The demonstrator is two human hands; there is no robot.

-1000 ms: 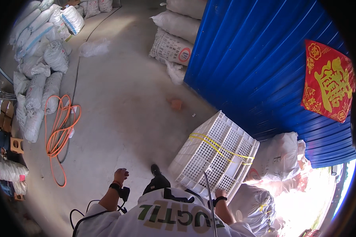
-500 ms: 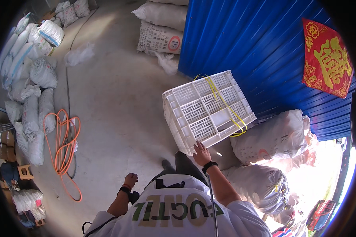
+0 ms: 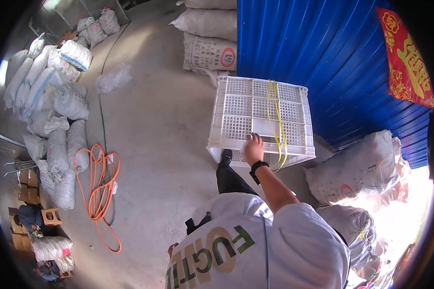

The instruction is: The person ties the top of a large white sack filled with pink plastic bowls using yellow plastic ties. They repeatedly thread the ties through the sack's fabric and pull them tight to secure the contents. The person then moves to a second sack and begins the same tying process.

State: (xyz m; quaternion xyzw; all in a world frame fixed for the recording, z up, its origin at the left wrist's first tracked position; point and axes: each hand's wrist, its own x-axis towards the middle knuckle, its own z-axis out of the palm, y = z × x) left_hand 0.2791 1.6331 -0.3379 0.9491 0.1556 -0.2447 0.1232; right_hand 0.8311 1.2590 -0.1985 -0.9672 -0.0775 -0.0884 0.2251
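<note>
A white plastic crate (image 3: pixel 237 129) with a gridded face stands ahead of me, close to the blue wall. Two loose yellow straps (image 3: pixel 280 123) run across its face and hang past its near edge. My right hand (image 3: pixel 254 150) lies over the near rim beside the slot, its fingers stretched forward and apart; whether they hook into the slot is hard to see. Only a bit of my left hand (image 3: pixel 171 249) shows past my white shirt, low in the view, and its fingers are hidden. My dark shoe (image 3: pixel 226 156) is at the crate's near left corner.
Stuffed white sacks (image 3: pixel 359 166) lie to the right, and more sacks (image 3: pixel 71 101) are heaped at the left. Stacked sacks (image 3: pixel 210 50) stand against the blue metal wall (image 3: pixel 313 43). A coiled orange hose (image 3: pixel 99 188) is on the concrete floor. Another person (image 3: pixel 29 216) is at far left.
The crate has turned, so its near edge now runs almost straight across. My right hand has moved from its corner to the near rim. My left hand has become mostly hidden.
</note>
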